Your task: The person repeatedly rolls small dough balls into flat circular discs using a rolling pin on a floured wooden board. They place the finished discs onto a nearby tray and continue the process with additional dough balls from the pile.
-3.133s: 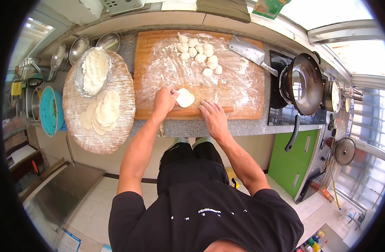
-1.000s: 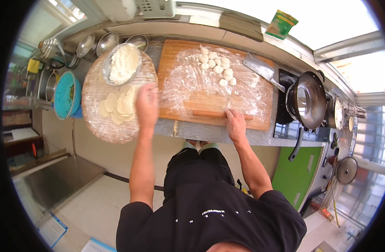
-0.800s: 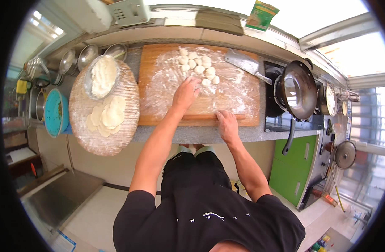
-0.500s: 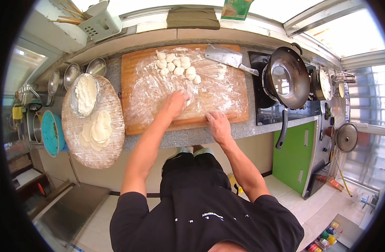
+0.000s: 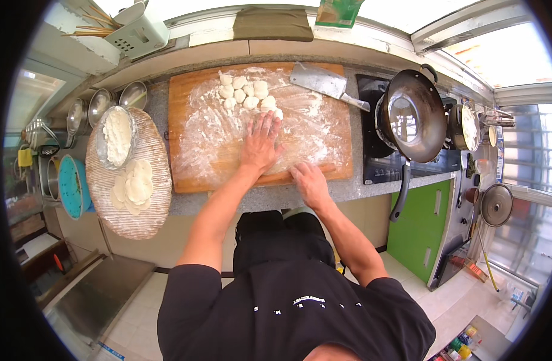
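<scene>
My left hand (image 5: 261,144) lies palm down over the floured wooden board (image 5: 195,162), fingers stretched out. Its fingertips reach the near side of a cluster of small white dough pieces (image 5: 250,102); whatever is under the palm is hidden. At the board's near edge, my right hand (image 5: 310,183) is closed on a wooden rolling pin (image 5: 276,178), which lies roughly parallel to that edge. To the left, a round ridged board (image 5: 104,198) bears a pile of thin, flat dough wrappers (image 5: 134,188) and a bowl of flour (image 5: 116,137).
A cleaver (image 5: 318,79) lies at the board's far right corner, handle toward the stove. On the stove stands a dark wok (image 5: 429,114), its handle jutting past the counter's front. A turquoise basin (image 5: 73,188) is at far left. Metal bowls (image 5: 133,94) stand behind the round board.
My left hand has moved slightly right and its bent fingers have straightened, now reaching toward the dough pieces. My right hand remains at the rolling pin. The whole view has shifted slightly.
</scene>
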The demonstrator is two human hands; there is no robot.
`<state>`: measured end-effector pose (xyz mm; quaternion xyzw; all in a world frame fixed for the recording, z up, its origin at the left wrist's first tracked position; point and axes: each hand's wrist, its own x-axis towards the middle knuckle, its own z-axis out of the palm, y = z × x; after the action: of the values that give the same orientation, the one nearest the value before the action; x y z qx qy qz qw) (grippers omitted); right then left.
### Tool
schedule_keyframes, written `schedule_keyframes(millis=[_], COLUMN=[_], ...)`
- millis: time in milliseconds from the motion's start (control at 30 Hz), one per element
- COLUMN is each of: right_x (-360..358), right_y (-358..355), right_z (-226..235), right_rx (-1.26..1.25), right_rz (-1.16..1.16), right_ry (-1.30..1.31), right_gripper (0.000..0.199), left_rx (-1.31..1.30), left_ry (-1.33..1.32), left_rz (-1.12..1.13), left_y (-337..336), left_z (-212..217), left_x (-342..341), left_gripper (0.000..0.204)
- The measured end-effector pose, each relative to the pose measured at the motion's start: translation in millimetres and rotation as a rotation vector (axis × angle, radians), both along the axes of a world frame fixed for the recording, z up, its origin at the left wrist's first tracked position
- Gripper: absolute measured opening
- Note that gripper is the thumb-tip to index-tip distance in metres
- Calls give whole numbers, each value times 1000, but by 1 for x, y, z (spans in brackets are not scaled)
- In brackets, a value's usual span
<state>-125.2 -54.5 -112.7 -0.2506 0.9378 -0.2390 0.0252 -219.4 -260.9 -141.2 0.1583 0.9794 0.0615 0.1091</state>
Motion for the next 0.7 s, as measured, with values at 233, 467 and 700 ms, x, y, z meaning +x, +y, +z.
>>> schedule_keyframes(millis=[233, 467, 700], right_x=[-4, -14, -39], right_y=[0, -18, -64], right_z=[-2, 0, 6], right_rx=[-1, -51, 9], right_rz=[-17, -75, -81], right_ry=[2, -14, -88], right_gripper=[28, 27, 32], left_rx=[31, 912, 502], left_ry=[-44, 140, 217], left_rz=[30, 307, 358], left_y=[-3, -73, -95], left_z=[10, -17, 27], left_x=[-1, -19, 37], left_gripper=[88, 76, 59])
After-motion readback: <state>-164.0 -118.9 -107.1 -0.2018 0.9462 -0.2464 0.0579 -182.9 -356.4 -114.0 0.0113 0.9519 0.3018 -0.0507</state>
